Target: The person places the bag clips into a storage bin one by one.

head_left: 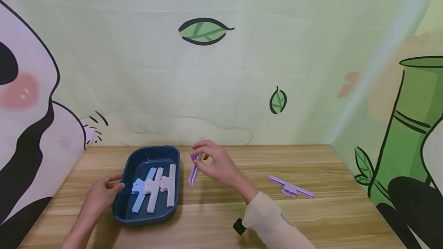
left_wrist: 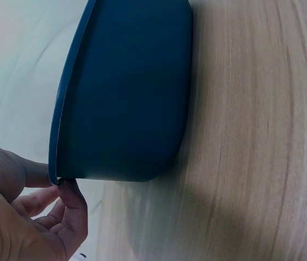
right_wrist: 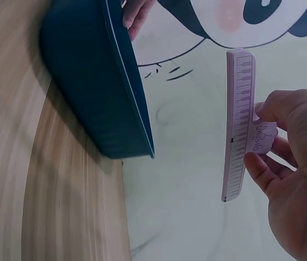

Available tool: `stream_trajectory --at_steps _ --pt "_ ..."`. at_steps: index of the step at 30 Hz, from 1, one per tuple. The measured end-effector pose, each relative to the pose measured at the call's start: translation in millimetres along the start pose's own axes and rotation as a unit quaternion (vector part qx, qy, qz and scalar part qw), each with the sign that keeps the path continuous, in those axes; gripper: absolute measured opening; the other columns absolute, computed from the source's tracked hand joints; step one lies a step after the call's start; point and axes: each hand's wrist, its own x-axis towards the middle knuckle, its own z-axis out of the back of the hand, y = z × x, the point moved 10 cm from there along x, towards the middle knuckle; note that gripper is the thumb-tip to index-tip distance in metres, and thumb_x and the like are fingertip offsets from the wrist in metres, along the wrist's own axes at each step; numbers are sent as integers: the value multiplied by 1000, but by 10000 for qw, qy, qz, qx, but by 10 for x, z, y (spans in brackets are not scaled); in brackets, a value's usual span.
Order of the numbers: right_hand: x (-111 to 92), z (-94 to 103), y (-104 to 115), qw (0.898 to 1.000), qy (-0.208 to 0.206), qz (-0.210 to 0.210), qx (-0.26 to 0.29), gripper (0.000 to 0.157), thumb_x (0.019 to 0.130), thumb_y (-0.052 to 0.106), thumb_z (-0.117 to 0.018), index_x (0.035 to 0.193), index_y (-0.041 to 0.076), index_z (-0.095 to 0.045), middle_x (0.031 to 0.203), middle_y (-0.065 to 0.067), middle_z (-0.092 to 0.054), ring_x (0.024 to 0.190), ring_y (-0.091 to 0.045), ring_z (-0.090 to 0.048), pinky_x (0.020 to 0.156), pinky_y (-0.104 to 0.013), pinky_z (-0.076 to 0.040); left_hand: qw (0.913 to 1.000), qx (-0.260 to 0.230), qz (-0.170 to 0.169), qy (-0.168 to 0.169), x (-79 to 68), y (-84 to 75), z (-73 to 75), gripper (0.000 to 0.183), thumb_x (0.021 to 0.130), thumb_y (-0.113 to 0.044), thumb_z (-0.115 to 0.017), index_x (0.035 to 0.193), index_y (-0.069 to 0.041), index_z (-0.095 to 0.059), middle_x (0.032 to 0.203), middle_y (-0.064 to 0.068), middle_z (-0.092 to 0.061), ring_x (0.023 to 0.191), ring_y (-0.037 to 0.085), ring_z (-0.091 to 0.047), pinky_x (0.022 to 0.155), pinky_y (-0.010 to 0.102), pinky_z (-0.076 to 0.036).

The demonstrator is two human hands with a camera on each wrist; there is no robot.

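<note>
My left hand (head_left: pixel 102 195) pinches the left rim of a dark blue plastic basin (head_left: pixel 119 212); the left wrist view shows its thumb and fingers at the rim (left_wrist: pixel 54 163). Inside the basin lie a blue clip (head_left: pixel 139 199), a whitish clip (head_left: pixel 155 191) and a pale pinkish clip (head_left: pixel 171 187). To the right of the basin, raised over the table, my right hand (head_left: pixel 216 162) holds a purple sealing clip (head_left: pixel 193 176) by its tab. Ruler-like marks run along that clip (right_wrist: pixel 240 109) in the right wrist view. Another purple clip (head_left: pixel 290 186) lies on the table farther right.
A wood-grain table (head_left: pixel 225 218) carries everything. Behind it hangs a pale green backdrop (head_left: pixel 242 68) with printed leaves, a panda and bamboo. A small black block-like object (head_left: pixel 239 226) shows beside the right sleeve (head_left: pixel 270 218).
</note>
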Motion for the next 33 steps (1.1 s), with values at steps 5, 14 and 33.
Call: stream_trajectory --at_steps 5,14,33 --pt "61 -124 59 9999 137 -10 77 15 91 0 -77 105 2 -75 123 -11 -68 106 -20 -64 80 -29 -57 9999 40 -95 -80 -7 -5 13 45 106 -13 -59 142 11 -49 122 39 -58 99 41 -62 72 37 -54" --pt "137 -392 109 9980 600 -198 83 18 94 5 -74 112 6 -76 131 -9 -66 117 -16 -61 84 -23 -55 9997 56 -166 -174 -1 -4 24 44 105 -12 -60 141 12 -51 119 39 -60 97 41 -63 72 39 -54" --pt "246 -744 169 9936 1094 -244 165 21 98 10 -70 119 8 -75 140 -4 -61 127 -12 -57 90 -17 -51 9999 58 -2 -92 2 15 10 44 106 -14 -58 143 9 -50 126 39 -57 103 44 -62 78 44 -56"
